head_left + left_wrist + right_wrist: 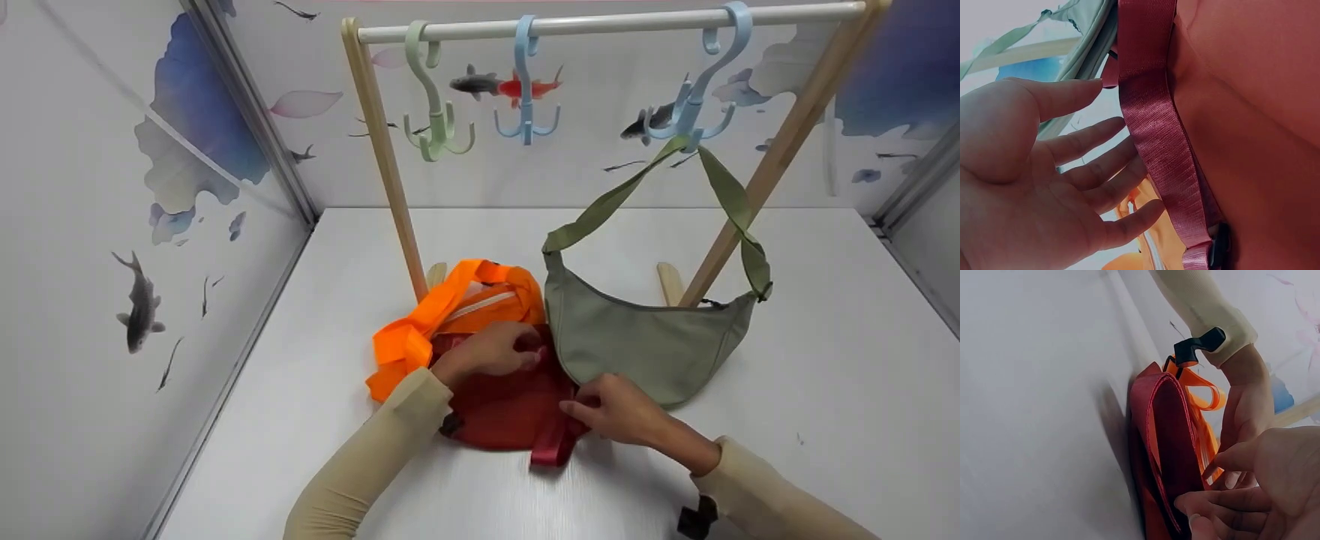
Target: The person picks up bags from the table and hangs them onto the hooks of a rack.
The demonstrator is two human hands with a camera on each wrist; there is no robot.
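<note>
A dark red bag with a wide red strap and a black buckle is on the white table. My left hand is over its upper part; in the left wrist view the fingers are spread, their tips touching the strap's edge, with the thumb apart. At the bag's right end my right hand has bent fingers and thumb at the strap, seeming to pinch its edge; the fingertips are partly hidden. Behind lies an orange bag with a bunched strap. Beside my right hand hangs an olive-green shoulder bag.
A rack with a white rail and wooden legs stands over the table. On the rail hang a green hook, a blue hook and another blue hook, which carries the olive bag. Walls rise at the back and left.
</note>
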